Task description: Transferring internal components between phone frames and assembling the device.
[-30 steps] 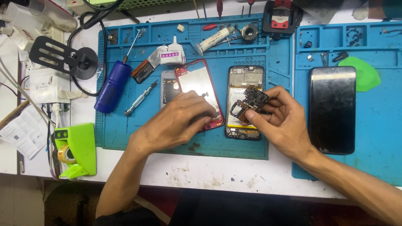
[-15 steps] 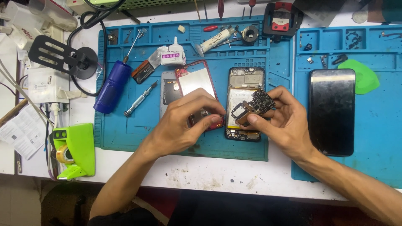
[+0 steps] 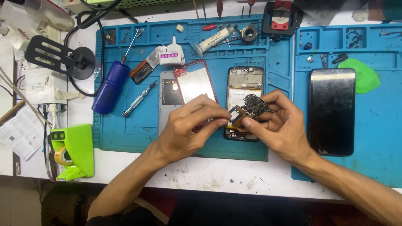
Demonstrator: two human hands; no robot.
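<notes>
Both hands meet over the blue work mat (image 3: 125, 134): the right hand (image 3: 280, 125) pinches a small dark circuit board (image 3: 250, 108) between thumb and fingers, lifted just above the opened phone (image 3: 244, 90) with its battery showing. The left hand (image 3: 188, 129) closes its fingertips on the board's near-left edge, covering the lower part of a red-framed phone back (image 3: 193, 81). Off to the left lie a blue electric screwdriver (image 3: 109, 86) and a slim silver driver (image 3: 138, 99), with a dark phone screen (image 3: 333, 111) well apart on the right.
</notes>
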